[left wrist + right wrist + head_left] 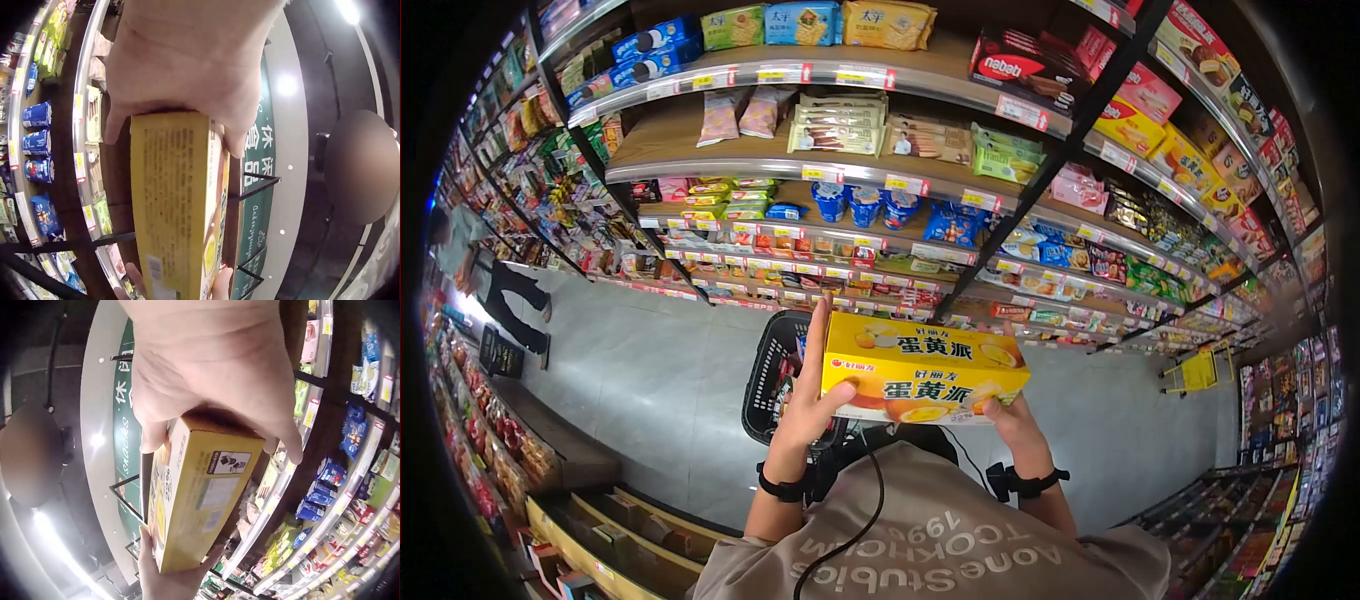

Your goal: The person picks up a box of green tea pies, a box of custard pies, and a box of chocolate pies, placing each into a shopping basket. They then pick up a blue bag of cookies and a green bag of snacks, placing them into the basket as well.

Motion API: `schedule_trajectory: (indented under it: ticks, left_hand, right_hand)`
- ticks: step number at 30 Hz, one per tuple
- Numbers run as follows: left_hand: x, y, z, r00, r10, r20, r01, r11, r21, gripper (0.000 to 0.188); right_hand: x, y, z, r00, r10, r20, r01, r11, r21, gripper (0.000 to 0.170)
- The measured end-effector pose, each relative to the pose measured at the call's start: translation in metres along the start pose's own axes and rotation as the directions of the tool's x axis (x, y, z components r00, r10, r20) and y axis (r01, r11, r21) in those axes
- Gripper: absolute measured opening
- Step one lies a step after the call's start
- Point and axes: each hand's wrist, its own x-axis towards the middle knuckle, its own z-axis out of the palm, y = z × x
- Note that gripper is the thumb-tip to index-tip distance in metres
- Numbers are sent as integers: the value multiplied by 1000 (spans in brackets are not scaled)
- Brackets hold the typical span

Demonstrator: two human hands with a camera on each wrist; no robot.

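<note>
A yellow box (927, 368) with Chinese lettering is held between both hands in front of the torso. The left hand (808, 400) grips its left end, thumb on the printed face. At the opposite end the right hand (1014, 428) holds on, its thumb at the lower corner. In the left wrist view the box's side panel (172, 200) with small print shows under the left hand (187, 75). The right wrist view shows the right hand (215, 375) spanning one end of the box (209, 487), with the other hand at the far end.
A black basket (752, 400) with packages in it is below and left of the box. Snack shelves (730, 75) stand ahead and to the right. At the far left is another person's dark-trousered legs (512, 300). A yellow rack (1198, 372) stands on the floor at right.
</note>
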Motion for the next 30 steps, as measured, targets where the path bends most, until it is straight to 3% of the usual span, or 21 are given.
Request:
schedule_trajectory:
  ticks: [2,6,9,11,12,13,16,20,24,26,30]
  left_hand:
    - [1,4,4,1000,0,9,0,1000,15,106]
    - [-8,-8,2,957,204,-205,-186,977,103,109]
    - [-13,-4,-4,915,211,-344,-197,978,76,112]
    - [-18,2,-9,906,179,-383,-184,983,25,110]
    - [-24,2,-16,935,102,-340,-138,987,-85,108]
    - [-29,3,-22,956,32,-290,-90,978,-189,107]
    - [-39,15,-25,940,-31,-339,-45,976,-215,103]
    - [-47,22,-29,929,-50,-367,-29,978,-208,96]
    - [-45,23,-28,924,-46,-380,-39,977,-211,98]
    - [-43,29,-26,928,-53,-368,21,996,-89,102]
    - [-38,46,-23,939,-91,-333,152,975,161,110]
  right_hand:
    - [1,-1,0,1000,-11,-15,11,1000,13,120]
    - [9,-10,16,995,-95,-15,95,995,-32,120]
    - [19,-12,32,974,-224,37,227,966,-126,119]
    - [24,-13,43,953,-296,66,303,938,-167,119]
    - [26,-9,46,923,-376,75,381,875,-300,117]
    - [28,-8,48,903,-414,118,429,845,-319,116]
    - [30,-7,60,843,-491,218,537,783,-313,114]
    - [38,-10,68,838,-474,270,539,797,-275,116]
    - [48,-15,73,866,-432,253,491,831,-262,107]
    - [54,-15,70,893,-392,223,447,835,-322,101]
    - [62,-3,56,921,-336,197,378,893,-244,93]
